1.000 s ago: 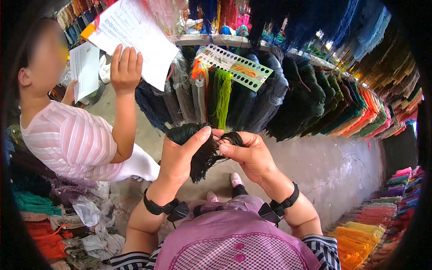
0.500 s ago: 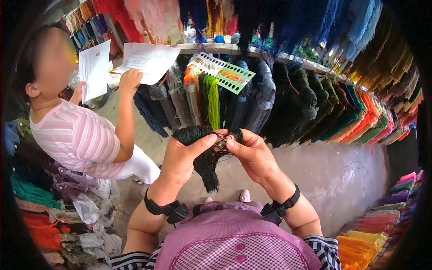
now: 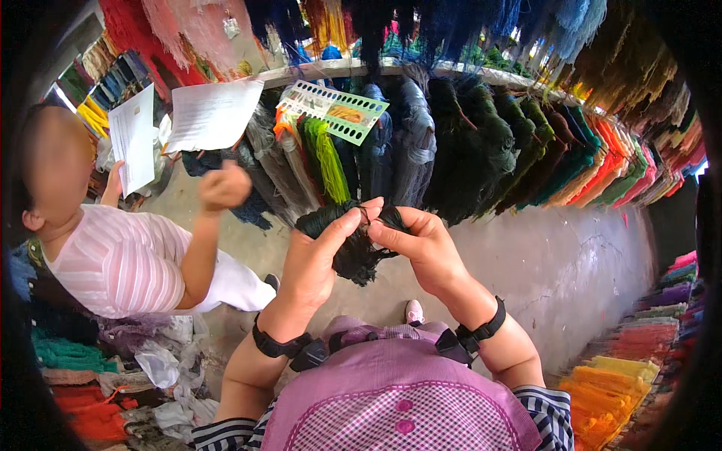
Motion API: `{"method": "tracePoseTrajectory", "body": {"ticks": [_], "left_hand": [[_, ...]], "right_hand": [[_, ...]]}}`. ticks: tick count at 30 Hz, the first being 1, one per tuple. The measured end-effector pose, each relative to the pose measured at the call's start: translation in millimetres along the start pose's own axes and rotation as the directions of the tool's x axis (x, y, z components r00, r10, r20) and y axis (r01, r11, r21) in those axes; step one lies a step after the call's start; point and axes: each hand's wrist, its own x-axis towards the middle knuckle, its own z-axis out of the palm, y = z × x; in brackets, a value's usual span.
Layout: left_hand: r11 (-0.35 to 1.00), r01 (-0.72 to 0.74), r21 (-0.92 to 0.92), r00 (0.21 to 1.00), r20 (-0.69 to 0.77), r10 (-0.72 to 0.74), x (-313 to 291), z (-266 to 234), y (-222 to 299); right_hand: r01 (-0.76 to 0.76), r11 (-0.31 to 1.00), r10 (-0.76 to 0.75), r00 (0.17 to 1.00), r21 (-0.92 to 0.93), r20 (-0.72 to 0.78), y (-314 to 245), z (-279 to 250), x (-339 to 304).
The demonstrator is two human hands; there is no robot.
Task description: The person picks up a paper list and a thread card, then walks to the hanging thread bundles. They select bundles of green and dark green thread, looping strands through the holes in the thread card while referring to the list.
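A bundle of black thread (image 3: 355, 259) hangs between my two hands, in front of my apron. My left hand (image 3: 317, 252) grips its left side, thumb pressed against the fingers. At the bundle's upper right, my right hand (image 3: 421, 244) pinches the strands between thumb and fingers. Both sets of fingertips nearly meet where the strands gather; exactly what they pinch there is too fine to make out. Just beyond my hands, a lime-green skein (image 3: 326, 159) hangs from the rack.
A white rail (image 3: 301, 73) curves ahead, hung with skeins. On it lies a punched card (image 3: 335, 111) beside a paper sheet (image 3: 212, 114). A person (image 3: 124, 259) in a striped top stands at left, holding another sheet (image 3: 133, 141). Orange skeins (image 3: 602, 398) lie stacked at lower right.
The thread's hanging tail has drawn up shorter and bunched beneath my hands. The person's hand has come away from the sheet on the rail. My view has shifted slightly.
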Motion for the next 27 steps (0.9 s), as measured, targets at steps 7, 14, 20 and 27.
{"method": "tracePoseTrajectory", "body": {"ticks": [7, 14, 20, 27], "left_hand": [[0.997, 0.039, 0.066, 0.998, 0.050, -0.043, 7.3, 1.2, -14.2], [0.986, 0.158, 0.059, 0.975, 0.149, -0.166, 15.7, 5.5, -32.0], [0.917, 0.369, -0.150, 0.927, 0.135, -0.350, 20.1, 18.3, -30.8], [0.945, 0.284, -0.162, 0.930, 0.286, -0.230, 19.5, 18.6, -37.8]], "right_hand": [[0.033, 0.999, -0.034, 0.999, -0.022, -0.013, 9.4, -18.2, -6.7], [0.076, 0.973, -0.056, 0.993, 0.216, -0.100, 14.3, -34.3, -19.8], [-0.094, 0.940, 0.126, 0.989, 0.329, -0.077, 10.8, -55.5, -27.8], [-0.097, 0.993, 0.107, 0.981, 0.067, -0.162, 5.9, -43.7, -30.6]]}}
